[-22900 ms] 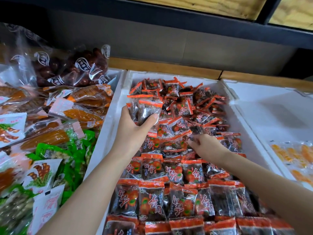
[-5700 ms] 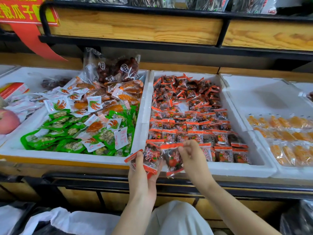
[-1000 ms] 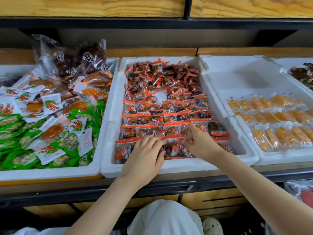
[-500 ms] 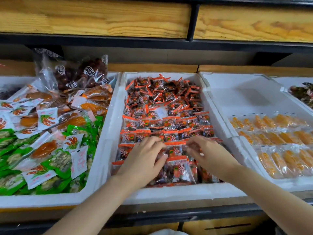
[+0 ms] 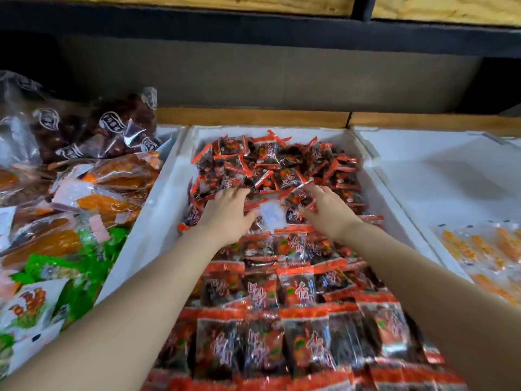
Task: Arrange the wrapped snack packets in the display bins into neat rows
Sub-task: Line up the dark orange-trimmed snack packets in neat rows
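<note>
The middle white foam bin (image 5: pixel 166 204) holds red-and-black wrapped snack packets. Neat overlapping rows (image 5: pixel 282 292) fill its near half, and a loose heap (image 5: pixel 270 159) fills the far half. My left hand (image 5: pixel 225 215) lies on the heap's near left edge, fingers reaching in among the packets with the tips partly hidden. Further right, my right hand (image 5: pixel 328 213) has its fingers stretched over packets at the heap's near edge. A pale white packet (image 5: pixel 272 214) shows between the two hands. I see no packet lifted by either hand.
The left bin holds mixed orange packets (image 5: pixel 112 204), green packets (image 5: pixel 70 263) and a clear bag of dark snacks (image 5: pixel 112 128). The right white bin (image 5: pixel 423 179) has rows of orange packets (image 5: pixel 485 249) at its near end. A dark shelf rail (image 5: pixel 253 29) hangs overhead.
Both hands have left the front rows and reached to the loose heap at the back. The view has moved closer and lower over the middle bin.
</note>
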A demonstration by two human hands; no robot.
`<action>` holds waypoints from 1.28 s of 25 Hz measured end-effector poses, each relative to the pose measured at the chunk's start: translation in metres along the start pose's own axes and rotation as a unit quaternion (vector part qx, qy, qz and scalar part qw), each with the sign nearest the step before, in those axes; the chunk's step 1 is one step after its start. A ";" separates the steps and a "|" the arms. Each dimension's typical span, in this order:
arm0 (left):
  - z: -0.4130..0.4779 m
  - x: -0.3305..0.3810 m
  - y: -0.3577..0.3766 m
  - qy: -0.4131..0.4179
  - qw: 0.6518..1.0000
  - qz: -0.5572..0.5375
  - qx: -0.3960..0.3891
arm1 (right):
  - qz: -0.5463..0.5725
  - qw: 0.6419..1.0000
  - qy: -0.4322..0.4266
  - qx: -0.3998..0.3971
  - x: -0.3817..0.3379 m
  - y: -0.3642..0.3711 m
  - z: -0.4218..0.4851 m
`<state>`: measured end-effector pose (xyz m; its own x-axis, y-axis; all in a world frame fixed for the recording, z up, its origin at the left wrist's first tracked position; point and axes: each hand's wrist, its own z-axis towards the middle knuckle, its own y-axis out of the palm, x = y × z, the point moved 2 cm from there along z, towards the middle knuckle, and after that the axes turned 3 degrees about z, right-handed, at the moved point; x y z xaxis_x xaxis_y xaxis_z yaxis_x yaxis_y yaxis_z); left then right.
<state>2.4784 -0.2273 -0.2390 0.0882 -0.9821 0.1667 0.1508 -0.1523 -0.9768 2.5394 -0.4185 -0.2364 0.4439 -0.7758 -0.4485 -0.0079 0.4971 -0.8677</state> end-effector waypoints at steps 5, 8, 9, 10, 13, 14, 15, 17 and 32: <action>0.018 -0.013 0.015 -0.049 0.996 -0.067 0.025 | -0.056 0.998 0.014 -0.008 0.002 0.016 0.029; 0.022 -0.020 0.010 -0.054 0.988 -0.131 0.058 | -0.050 0.999 0.018 0.001 -0.005 0.013 0.032; 0.021 -0.022 0.008 -0.065 0.986 -0.143 0.058 | -0.041 0.999 0.024 -0.005 -0.007 0.010 0.032; 0.020 -0.024 0.005 -0.070 0.983 -0.154 0.071 | -0.024 0.999 0.036 -0.012 -0.011 0.006 0.030; 0.012 -0.025 -0.012 -0.055 0.955 -0.227 0.181 | 0.076 0.994 0.072 -0.010 -0.024 -0.009 0.023; 0.008 -0.022 -0.017 -0.057 0.940 -0.261 0.213 | 0.119 0.990 0.072 0.009 -0.032 -0.015 0.019; 0.003 -0.017 -0.021 -0.068 0.922 -0.305 0.230 | 0.167 0.984 0.061 0.034 -0.040 -0.021 0.014; -0.005 -0.009 -0.021 -0.105 0.872 -0.422 0.226 | 0.253 0.964 0.027 0.074 -0.061 -0.028 -0.001; -0.062 0.020 -0.022 -0.144 0.728 -0.669 0.046 | 0.337 0.932 -0.075 -0.111 -0.077 -0.031 -0.047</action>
<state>2.4160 -0.2508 -0.2220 0.0020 0.1042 0.9946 0.3563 -0.9294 0.0967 2.4636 -0.3919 -0.1852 0.3905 -0.2453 -0.8873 -0.5079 0.7465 -0.4299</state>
